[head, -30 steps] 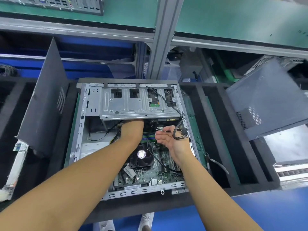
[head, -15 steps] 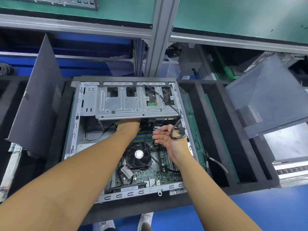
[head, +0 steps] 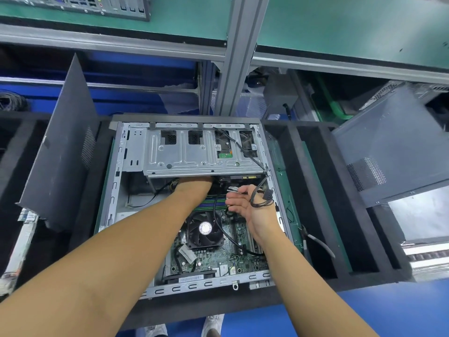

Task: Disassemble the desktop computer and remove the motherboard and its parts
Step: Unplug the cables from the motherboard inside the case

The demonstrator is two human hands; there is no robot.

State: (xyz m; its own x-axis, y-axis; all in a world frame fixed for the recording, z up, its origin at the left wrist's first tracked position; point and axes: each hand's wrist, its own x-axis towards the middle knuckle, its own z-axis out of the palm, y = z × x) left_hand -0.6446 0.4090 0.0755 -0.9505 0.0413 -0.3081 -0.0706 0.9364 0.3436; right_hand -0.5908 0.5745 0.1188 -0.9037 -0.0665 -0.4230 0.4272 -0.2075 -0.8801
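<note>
Unmoved, right hand grips cables; motherboard label unreadable.

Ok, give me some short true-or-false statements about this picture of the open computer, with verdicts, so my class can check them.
1. The right hand holds black cables. True.
2. The left hand rests on the CPU fan. False: it reaches under the metal drive cage, and its fingers are hidden.
3. The motherboard sits inside the case. True.
4. The case is closed by a side cover. False: it lies open, and a dark panel leans to its left.
</note>
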